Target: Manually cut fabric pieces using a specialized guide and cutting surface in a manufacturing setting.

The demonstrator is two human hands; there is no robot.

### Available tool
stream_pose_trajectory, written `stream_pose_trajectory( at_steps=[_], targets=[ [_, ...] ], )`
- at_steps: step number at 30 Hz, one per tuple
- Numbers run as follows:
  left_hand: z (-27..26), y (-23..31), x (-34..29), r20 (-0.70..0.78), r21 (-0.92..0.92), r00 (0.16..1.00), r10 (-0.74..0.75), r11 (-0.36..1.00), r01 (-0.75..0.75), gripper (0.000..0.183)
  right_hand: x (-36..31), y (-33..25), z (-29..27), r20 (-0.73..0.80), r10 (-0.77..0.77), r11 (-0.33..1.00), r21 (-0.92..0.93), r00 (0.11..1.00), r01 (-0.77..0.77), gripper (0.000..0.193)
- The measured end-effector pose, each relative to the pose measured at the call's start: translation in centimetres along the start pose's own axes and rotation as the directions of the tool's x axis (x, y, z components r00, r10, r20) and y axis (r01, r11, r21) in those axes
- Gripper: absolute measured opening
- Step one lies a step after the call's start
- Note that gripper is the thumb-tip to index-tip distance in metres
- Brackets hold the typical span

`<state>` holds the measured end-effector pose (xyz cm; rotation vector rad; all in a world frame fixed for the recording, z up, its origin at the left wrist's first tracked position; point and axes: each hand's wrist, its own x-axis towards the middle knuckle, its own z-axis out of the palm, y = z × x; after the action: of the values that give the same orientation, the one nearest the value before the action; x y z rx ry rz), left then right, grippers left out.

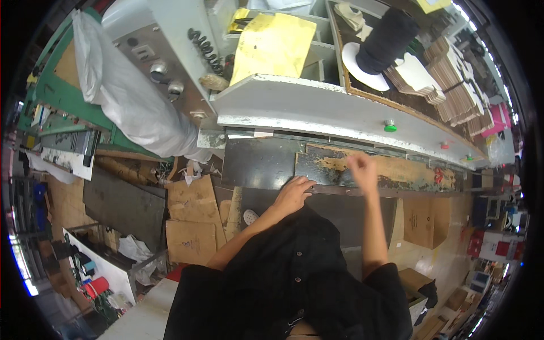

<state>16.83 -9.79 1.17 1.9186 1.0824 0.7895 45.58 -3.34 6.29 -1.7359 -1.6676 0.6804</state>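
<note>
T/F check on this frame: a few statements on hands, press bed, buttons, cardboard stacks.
1. The left hand rests on the bed's front edge. True.
2. The right hand holds a cardboard sheet. False: it is blurred above the worn bed and looks empty.
3. A green button sits on the white machine front. True.
4. The cardboard stacks lie at the left. False: upper right, behind the machine.
5. A black spool stands upright. True.
</note>
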Motion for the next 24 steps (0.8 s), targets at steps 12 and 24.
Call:
stream_pose_trajectory(
  at_steps=[12,24],
  targets=[
    [-0.3,2.2,-0.1,-0.056,0.059,0.997,0.052,0.997,-0.049,0.042,-9.3,-4.9,3.2,0.053,-0.181,0.948,-0.257,0.982,0.189,0.039],
    [-0.9,2.2,1.9,0.03,0.075,0.999,-0.026,0.997,0.023,0.041,-8.1,-4.2,4.2,0.049,-0.09,0.937,-0.336,0.995,0.101,0.047]
  ],
)
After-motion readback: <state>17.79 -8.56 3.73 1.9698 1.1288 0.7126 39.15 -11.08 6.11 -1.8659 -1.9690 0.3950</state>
